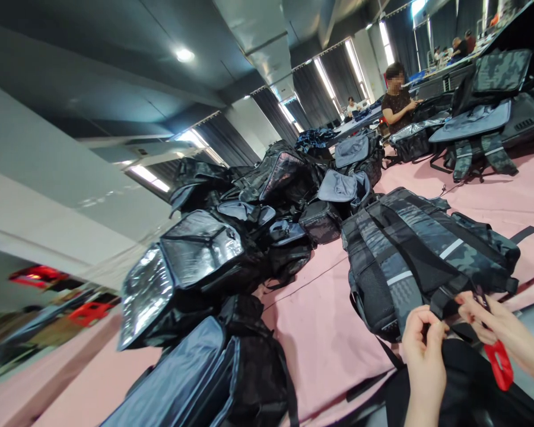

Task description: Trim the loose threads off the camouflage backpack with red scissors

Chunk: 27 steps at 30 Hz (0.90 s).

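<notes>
A dark camouflage backpack (409, 255) lies on the pink table with its shoulder straps up, its near end toward me. At that end my left hand (425, 344) is closed in a pinch, thumb against fingers; whatever is between the fingertips is too small to make out. My right hand (493, 317), just to the right, is closed around a small dark tool (481, 299) with a red loop (501, 363) hanging below the palm. The tool's working end is mostly hidden by the fingers. Both hands are beside the backpack's black webbing (447, 296).
Left of the backpack are piled bags, including an open silver-lined bag (202, 246) and an open bag with grey-blue lining (173, 379). More bags (480, 118) lie at the far right on the pink table (311, 320). A co-worker (396, 101) stands beyond, handling a bag.
</notes>
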Tool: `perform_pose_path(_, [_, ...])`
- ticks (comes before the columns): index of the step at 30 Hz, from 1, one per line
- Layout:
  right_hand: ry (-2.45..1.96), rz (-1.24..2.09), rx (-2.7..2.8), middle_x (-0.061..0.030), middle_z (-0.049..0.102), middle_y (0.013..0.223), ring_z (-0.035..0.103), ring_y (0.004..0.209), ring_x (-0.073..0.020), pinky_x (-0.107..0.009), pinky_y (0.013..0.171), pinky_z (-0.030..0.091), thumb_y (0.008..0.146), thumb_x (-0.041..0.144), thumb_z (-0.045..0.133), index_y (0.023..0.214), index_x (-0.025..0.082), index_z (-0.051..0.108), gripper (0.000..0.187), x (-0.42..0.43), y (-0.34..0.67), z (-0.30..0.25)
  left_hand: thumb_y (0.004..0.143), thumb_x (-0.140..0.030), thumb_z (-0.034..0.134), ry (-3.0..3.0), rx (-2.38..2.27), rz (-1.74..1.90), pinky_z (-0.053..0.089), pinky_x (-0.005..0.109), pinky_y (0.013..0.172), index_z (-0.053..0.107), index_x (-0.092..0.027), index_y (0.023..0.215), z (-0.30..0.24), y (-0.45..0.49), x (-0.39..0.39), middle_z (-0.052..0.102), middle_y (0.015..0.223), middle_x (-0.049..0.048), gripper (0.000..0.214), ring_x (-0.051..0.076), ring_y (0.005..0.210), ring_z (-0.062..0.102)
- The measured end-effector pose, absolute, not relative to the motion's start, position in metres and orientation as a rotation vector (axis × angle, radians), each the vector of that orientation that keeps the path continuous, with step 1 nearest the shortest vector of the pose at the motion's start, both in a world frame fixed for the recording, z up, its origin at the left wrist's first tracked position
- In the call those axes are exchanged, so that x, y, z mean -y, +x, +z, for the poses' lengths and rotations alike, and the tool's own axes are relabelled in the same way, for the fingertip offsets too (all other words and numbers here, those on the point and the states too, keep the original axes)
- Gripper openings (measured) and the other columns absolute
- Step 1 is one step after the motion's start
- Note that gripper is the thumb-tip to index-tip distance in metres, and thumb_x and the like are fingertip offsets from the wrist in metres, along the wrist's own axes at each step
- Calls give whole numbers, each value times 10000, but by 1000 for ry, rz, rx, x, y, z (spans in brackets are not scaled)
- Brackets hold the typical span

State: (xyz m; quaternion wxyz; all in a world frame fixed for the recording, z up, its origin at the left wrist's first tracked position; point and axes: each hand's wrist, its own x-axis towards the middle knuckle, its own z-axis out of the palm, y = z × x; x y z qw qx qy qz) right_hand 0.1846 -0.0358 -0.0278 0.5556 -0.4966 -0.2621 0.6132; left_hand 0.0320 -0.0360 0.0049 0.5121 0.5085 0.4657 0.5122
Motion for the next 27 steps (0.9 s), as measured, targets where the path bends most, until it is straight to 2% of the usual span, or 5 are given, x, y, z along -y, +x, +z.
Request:
perform_pose_path(7, [-1266,1453,665,-35,566,824,488,662,-134,-235,609,496,702,675,676,1091,225,623,597,77,202,-65,834,-443,597,1010,-967,1176,423,252,688,544,-150,747,13,38,45,595,936,57,310,118,715,524])
perform_pose_path(13, [-1167,1523,674,46,361,635,262,507,-62,-181,430,250,710,640,706,969,165,586,554,54,172,-33,873,-423,553,1001,-1044,1212,417,219,694,528,-151,732,12,43,45,523,715,-8,308,102,685,491])
perform_pose_path(17, [-1075,1460,609,77,278,569,177,477,-44,-182,412,163,661,619,752,705,178,436,544,29,150,-24,871,-395,561,1136,-1160,1236,478,247,755,592,-178,946,-1,37,43,611,882,28,232,140,811,581])
perform_pose_path(21, [-1087,1317,681,75,254,559,198,479,-53,-192,415,173,695,574,743,679,175,453,494,24,145,-27,866,-315,572,1405,-1329,1207,472,333,951,643,-233,1120,-5,29,42,647,1145,77,276,198,1067,585])
perform_pose_path(27, [-1132,1169,914,45,316,564,286,512,-87,-233,449,242,807,521,652,632,179,458,430,28,151,-35,800,-260,641,1380,-1411,1269,518,323,850,714,-201,908,2,31,37,692,951,68,143,196,922,633])
